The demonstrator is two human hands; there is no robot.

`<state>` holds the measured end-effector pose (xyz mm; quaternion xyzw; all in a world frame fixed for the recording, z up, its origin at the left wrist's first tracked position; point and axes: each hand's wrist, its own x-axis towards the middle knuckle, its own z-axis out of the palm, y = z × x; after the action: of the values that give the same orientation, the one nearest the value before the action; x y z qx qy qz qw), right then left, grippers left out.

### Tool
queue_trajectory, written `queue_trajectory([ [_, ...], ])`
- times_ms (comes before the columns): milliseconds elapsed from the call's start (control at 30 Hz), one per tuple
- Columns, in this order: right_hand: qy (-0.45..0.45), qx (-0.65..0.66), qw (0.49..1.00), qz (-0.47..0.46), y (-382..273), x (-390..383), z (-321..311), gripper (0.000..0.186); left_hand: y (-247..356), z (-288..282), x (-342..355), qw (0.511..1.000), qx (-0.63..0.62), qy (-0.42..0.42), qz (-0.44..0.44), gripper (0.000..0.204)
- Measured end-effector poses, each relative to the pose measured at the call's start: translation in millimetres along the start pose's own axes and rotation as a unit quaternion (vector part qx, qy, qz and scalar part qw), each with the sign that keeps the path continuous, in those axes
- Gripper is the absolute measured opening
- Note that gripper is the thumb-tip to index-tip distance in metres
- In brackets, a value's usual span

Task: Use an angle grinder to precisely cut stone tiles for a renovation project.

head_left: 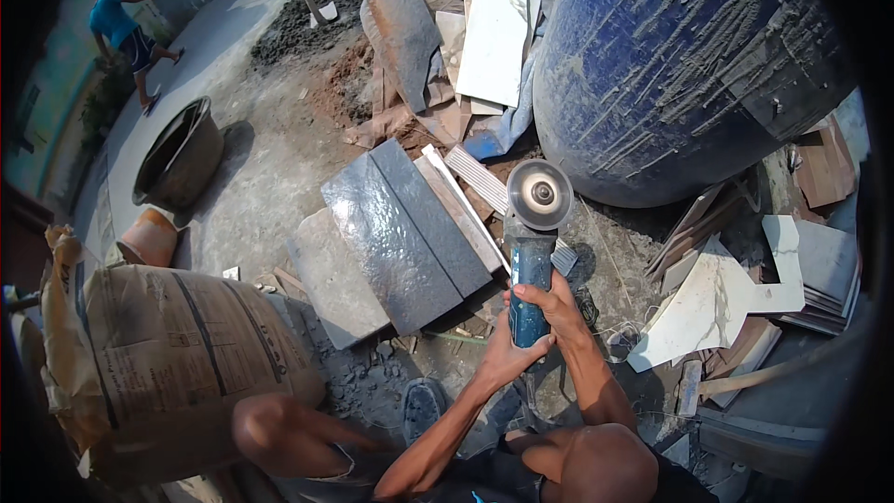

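Note:
Both my hands are wrapped round the teal body of an angle grinder (532, 268), held upright in front of me with its round cutting disc (551, 212) at the far end. My left hand (505, 356) closes on the lower part of the body. Higher up, my right hand (556, 307) grips from the right side, thumb across the body. Left of the grinder lies a shiny dark grey tile (396, 219) with a straight line along it. A lighter grey slab (331, 270) shows beside the dark tile. The disc is apart from both.
A big blue drum (643, 84) smeared with dried mortar stands far right. White tile offcuts (703, 298) lie at right, more tile pieces (494, 42) beyond. A paper sack (196, 345) stands at left near a black tub (182, 154). A person (116, 19) walks far left.

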<state>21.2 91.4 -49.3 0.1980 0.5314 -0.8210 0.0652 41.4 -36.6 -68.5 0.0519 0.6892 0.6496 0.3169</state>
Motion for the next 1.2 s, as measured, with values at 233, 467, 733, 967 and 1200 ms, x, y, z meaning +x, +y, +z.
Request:
queue_trajectory([
  [233, -0.037, 0.119, 0.992, -0.013, -5.5, -18.6, -25.1, 0.065, 14.1, 16.6, -9.8, 0.993, -0.081, -0.084, 0.031, 0.072],
  [467, -0.019, 0.092, 0.995, 0.031, -5.9, -17.1, -14.1, 0.052, -2.4, -4.5, -5.8, 0.984, -0.081, -0.154, 0.022, 0.085],
  [733, 0.039, 0.041, 0.998, 0.013, -7.5, -13.0, -40.3, 0.045, -4.4, -180.8, 55.3, 0.906, 0.411, 0.104, 0.005, 0.076],
  [967, 0.044, -0.037, 0.998, 0.030, 0.9, -15.8, -47.8, 0.049, -27.7, -247.5, 127.4, 0.822, 0.552, 0.128, 0.057, 0.116],
  [1200, 0.052, -0.117, 0.991, 0.035, 0.2, -20.3, -49.3, 0.045, -15.2, -243.4, 139.5, 0.782, 0.622, 0.039, 0.020, 0.138],
])
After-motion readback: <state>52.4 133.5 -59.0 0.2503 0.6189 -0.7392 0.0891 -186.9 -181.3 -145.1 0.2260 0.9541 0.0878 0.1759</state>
